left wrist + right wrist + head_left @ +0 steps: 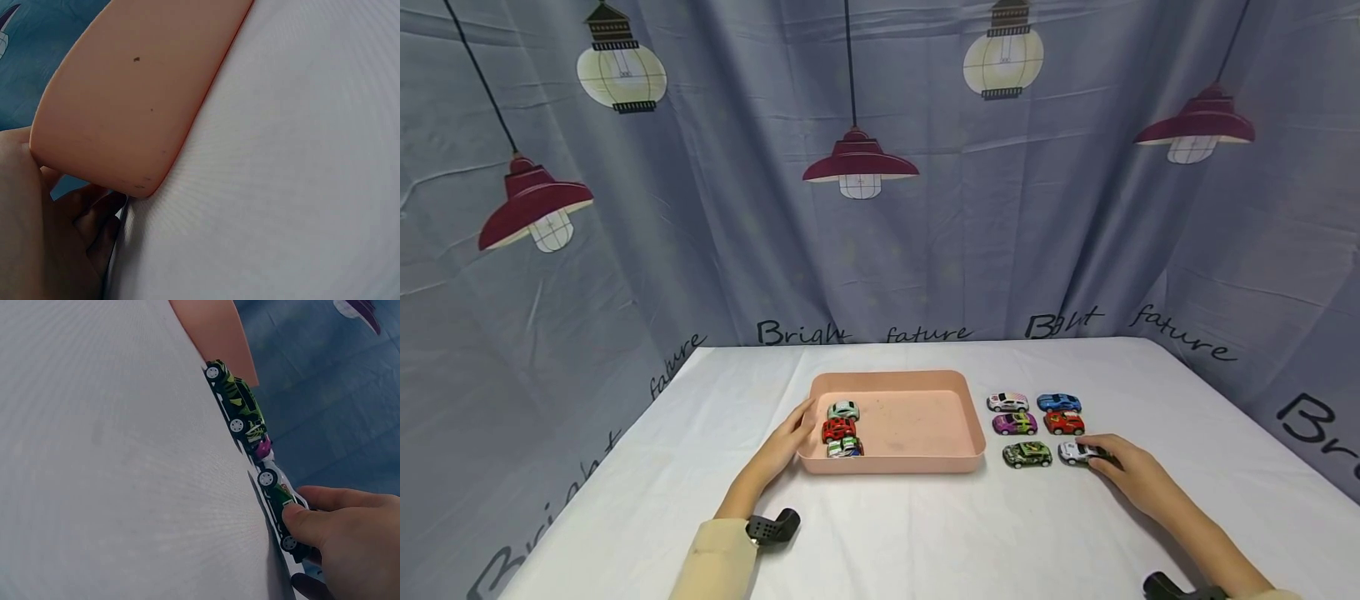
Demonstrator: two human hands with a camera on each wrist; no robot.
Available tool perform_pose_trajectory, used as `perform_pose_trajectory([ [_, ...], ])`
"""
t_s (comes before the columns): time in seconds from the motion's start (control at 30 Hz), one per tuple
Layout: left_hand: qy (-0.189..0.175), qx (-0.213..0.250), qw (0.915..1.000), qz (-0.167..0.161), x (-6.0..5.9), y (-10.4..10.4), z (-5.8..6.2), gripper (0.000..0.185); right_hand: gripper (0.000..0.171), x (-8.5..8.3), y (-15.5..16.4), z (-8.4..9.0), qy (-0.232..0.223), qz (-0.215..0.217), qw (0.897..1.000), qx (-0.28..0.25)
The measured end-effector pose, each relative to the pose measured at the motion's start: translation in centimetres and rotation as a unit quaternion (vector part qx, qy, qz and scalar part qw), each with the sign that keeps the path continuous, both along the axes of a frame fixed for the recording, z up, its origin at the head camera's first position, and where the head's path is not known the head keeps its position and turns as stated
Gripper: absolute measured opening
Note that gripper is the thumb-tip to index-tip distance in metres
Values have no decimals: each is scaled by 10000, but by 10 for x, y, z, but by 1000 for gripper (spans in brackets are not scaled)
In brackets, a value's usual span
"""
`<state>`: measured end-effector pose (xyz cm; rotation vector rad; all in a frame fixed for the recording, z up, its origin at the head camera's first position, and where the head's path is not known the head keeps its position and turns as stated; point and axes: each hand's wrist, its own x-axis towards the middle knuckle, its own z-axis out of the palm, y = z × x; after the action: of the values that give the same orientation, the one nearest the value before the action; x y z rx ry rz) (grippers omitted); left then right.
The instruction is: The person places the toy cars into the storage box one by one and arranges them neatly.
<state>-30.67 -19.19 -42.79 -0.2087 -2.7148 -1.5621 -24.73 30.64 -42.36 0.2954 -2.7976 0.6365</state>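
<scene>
A pink tray (925, 462) sits mid-table with three toy cars along its left side: a pale green one (843, 410), a red one (838, 430) and a green-white one (846, 447). My left hand (799, 427) holds the tray's left wall, thumb at the rim. In the left wrist view the fingers (94, 219) curl beside the tray's corner (125, 106). My right hand (1103, 459) pinches a white car (1077, 452), the nearest right one of the group. In the right wrist view the thumb (306, 522) presses on that white car (273, 485).
Right of the tray stand a white-pink car (1007, 402), a blue car (1059, 402), a purple car (1015, 424), a red car (1063, 423) and a green camouflage car (1027, 454). White cloth covers the table (925, 533). A printed curtain hangs behind.
</scene>
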Motion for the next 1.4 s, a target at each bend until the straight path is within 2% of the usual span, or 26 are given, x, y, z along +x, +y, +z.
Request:
perform_pose_trajectory([
  [0.17,15,1,10000,-6,0,1,-1,54,35,3,-1,2,-116,14,9999,-65],
  [0.47,-87,47,9999,-27,-2,-1,0,56,35,2,-3,7,-5,69,10000,-67],
  [1.13,-28,157,9999,-47,-1,-1,-2,54,33,7,-11,21,568,405,9970,-339],
  [1.4,-27,127,9999,-41,1,-1,1,53,31,6,-19,29,918,521,9944,-71],
])
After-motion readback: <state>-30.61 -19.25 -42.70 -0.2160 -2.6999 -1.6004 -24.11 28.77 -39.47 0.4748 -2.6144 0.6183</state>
